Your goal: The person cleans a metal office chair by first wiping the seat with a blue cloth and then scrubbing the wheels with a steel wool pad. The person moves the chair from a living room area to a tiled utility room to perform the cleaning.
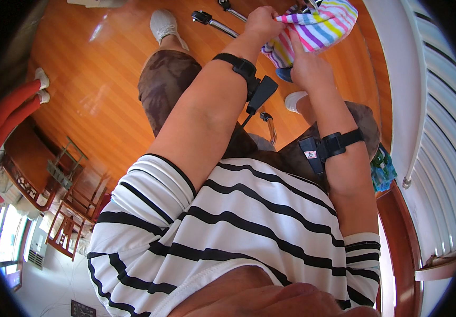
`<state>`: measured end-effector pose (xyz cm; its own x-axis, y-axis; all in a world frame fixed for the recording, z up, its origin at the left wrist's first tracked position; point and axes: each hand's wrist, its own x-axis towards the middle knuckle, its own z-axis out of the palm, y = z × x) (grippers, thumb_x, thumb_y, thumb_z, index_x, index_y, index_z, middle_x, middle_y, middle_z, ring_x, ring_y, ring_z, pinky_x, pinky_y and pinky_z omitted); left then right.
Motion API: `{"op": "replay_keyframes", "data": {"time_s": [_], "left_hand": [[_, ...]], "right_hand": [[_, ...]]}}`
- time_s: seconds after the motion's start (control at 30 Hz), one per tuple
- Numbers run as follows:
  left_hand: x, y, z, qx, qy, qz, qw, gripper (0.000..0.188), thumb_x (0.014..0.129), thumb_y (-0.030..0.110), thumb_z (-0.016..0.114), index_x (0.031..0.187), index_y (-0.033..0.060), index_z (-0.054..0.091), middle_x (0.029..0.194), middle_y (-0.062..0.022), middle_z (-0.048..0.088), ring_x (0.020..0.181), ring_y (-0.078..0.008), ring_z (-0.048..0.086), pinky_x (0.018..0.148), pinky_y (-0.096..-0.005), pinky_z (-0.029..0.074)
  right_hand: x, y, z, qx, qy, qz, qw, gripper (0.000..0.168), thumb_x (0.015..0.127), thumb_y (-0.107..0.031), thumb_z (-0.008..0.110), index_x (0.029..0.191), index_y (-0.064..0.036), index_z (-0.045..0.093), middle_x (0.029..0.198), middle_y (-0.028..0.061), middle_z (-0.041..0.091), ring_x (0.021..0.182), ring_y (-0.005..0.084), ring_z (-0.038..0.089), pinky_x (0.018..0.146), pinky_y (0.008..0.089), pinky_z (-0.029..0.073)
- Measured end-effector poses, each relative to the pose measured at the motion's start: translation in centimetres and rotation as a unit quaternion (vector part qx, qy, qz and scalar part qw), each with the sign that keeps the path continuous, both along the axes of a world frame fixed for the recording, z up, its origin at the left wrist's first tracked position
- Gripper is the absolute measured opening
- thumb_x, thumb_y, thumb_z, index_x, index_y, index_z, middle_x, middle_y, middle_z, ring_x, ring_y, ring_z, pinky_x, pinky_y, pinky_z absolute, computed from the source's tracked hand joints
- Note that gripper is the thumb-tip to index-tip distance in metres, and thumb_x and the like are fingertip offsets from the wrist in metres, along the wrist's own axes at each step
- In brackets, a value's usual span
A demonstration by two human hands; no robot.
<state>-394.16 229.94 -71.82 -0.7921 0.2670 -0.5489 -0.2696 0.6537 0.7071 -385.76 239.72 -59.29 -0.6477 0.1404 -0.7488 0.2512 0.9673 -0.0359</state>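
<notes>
My left hand (265,24) pinches the edge of a cloth (319,25) with multicoloured stripes on white. The cloth hangs bunched at the top right, beside a partly seen metal part. Just below it, my right hand (313,71) has its index finger pointing up against the cloth; its other fingers look curled, and whether they grip anything is hidden. A dark blue piece of fabric (284,74) shows under the cloth, next to the right hand. Both forearms wear black straps with small devices.
Chrome legs with casters (216,25) stand on the wooden floor (93,79) near my feet. A white radiator (442,119) runs along the right, with a blue-green bag (384,168) close by. At far left are another person's legs (8,119), a wooden table (30,158) and chairs.
</notes>
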Motion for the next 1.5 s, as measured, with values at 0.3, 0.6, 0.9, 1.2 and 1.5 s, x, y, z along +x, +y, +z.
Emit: {"op": "replay_keyframes", "data": {"time_s": [0.3, 0.6, 0.9, 1.2, 1.5], "left_hand": [[-0.6, -0.3, 0.6, -0.018, -0.013, -0.001, 1.0, 0.037, 0.067, 0.031, 0.079, 0.094, 0.0086, 0.068, 0.093, -0.0139, 0.068, 0.089, -0.0284, 0.066, 0.079, -0.0359, 0.053], [-0.5, 0.8, 1.9, 0.241, -0.162, -0.034, 0.956, 0.031, 0.072, 0.018, 0.069, 0.101, 0.0076, 0.067, 0.093, -0.0082, 0.067, 0.082, -0.0213, 0.062, 0.084, -0.0312, 0.05], [-1.1, 0.7, 2.1, 0.149, -0.016, -0.007, 0.989, 0.028, 0.075, 0.029, 0.067, 0.095, 0.0094, 0.068, 0.086, -0.0086, 0.069, 0.077, -0.0214, 0.066, 0.074, -0.0328, 0.054], [0.7, 1.7, 2.5, 0.072, 0.201, -0.176, 0.961, 0.044, 0.083, 0.044, 0.063, 0.113, 0.013, 0.068, 0.101, -0.0121, 0.068, 0.092, -0.0293, 0.065, 0.085, -0.0382, 0.051], [1.6, 1.3, 3.4, 0.075, 0.113, -0.177, 0.975, 0.034, 0.088, 0.037, 0.059, 0.105, 0.0084, 0.066, 0.092, -0.0171, 0.067, 0.085, -0.0333, 0.065, 0.075, -0.0412, 0.052]], "right_hand": [[-0.4, 0.2, 0.2, -0.003, -0.005, 0.012, 1.0, 0.076, 0.083, -0.012, 0.055, 0.147, -0.029, 0.017, 0.113, 0.0213, 0.062, 0.101, 0.0356, 0.063, 0.079, 0.0481, 0.051], [-0.1, 0.7, -0.2, -0.001, -0.022, 0.022, 1.0, 0.071, 0.084, -0.015, 0.053, 0.146, -0.026, 0.021, 0.106, 0.0207, 0.065, 0.095, 0.036, 0.064, 0.078, 0.0477, 0.052], [-0.1, 0.7, 0.2, -0.01, -0.016, 0.029, 0.999, 0.065, 0.085, -0.018, 0.052, 0.144, -0.025, 0.026, 0.103, 0.0203, 0.066, 0.093, 0.0353, 0.065, 0.077, 0.0473, 0.052], [0.8, 2.5, 2.1, -0.084, 0.046, -0.02, 0.995, 0.044, 0.08, -0.019, 0.059, 0.123, -0.011, 0.051, 0.102, 0.0191, 0.066, 0.094, 0.0371, 0.063, 0.079, 0.046, 0.05], [1.8, 3.5, 1.2, -0.065, 0.124, -0.084, 0.987, 0.036, 0.079, -0.016, 0.06, 0.113, -0.01, 0.048, 0.098, 0.0207, 0.065, 0.091, 0.0391, 0.063, 0.076, 0.0491, 0.049]]}}
